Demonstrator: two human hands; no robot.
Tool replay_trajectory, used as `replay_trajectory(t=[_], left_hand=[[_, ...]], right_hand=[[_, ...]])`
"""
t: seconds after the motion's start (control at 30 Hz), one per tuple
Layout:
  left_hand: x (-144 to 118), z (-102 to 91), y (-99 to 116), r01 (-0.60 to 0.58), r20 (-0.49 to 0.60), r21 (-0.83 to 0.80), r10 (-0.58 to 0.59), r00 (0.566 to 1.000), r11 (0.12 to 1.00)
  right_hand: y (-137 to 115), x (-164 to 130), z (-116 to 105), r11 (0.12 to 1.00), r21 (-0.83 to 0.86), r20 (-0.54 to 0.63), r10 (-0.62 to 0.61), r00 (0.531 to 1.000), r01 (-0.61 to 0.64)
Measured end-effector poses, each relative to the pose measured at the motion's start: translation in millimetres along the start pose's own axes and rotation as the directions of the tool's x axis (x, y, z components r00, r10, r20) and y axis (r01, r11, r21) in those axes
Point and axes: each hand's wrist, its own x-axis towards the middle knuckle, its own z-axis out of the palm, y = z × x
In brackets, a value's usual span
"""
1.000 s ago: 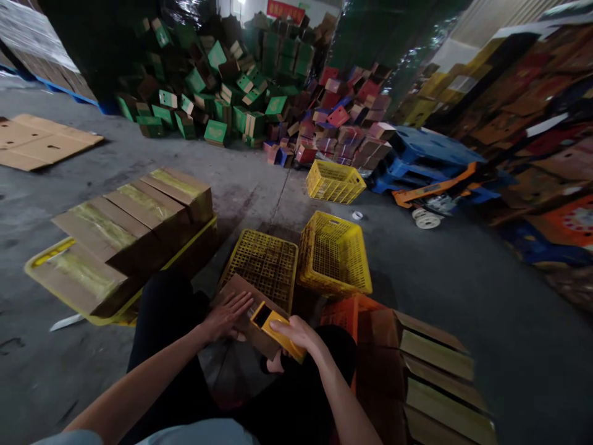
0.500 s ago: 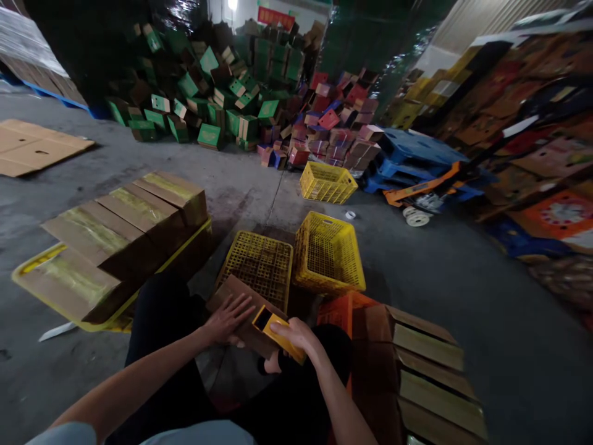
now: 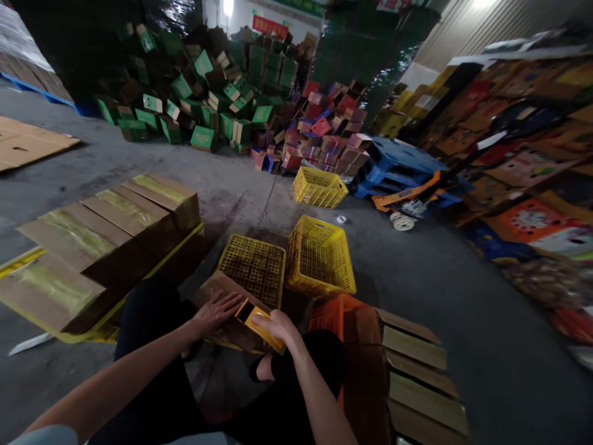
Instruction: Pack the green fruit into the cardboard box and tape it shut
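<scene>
Flat brown cardboard box (image 3: 221,309) with a yellow edge: left hand (image 3: 214,312) presses it open-palmed; right hand (image 3: 275,324) curls its grip around the yellow open-ended flap (image 3: 256,321) at its 3 o'clock.

Dim warehouse, grey concrete floor (image 3: 463,309), heaped green boxes (image 3: 194,93), bright ceiling lamp (image 3: 228,6).

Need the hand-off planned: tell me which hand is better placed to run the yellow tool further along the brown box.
Right. The right hand already grips the yellow tool on the brown box; the left hand lies flat, probably steadying it.
</scene>
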Motion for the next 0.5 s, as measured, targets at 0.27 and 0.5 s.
replay_trajectory(t=[0.27,0.5], left_hand=[[1,0.6,11,0.023,0.01,-0.128,-0.021,1.0,0.992],[1,1.4,3,0.011,0.017,-0.168,-0.009,1.0,0.986]], right_hand=[[5,5,2,0.994,0.1,0.059,-0.042,0.997,0.035],[28,-13,2,0.975,0.221,0.082,-0.024,0.996,0.006]])
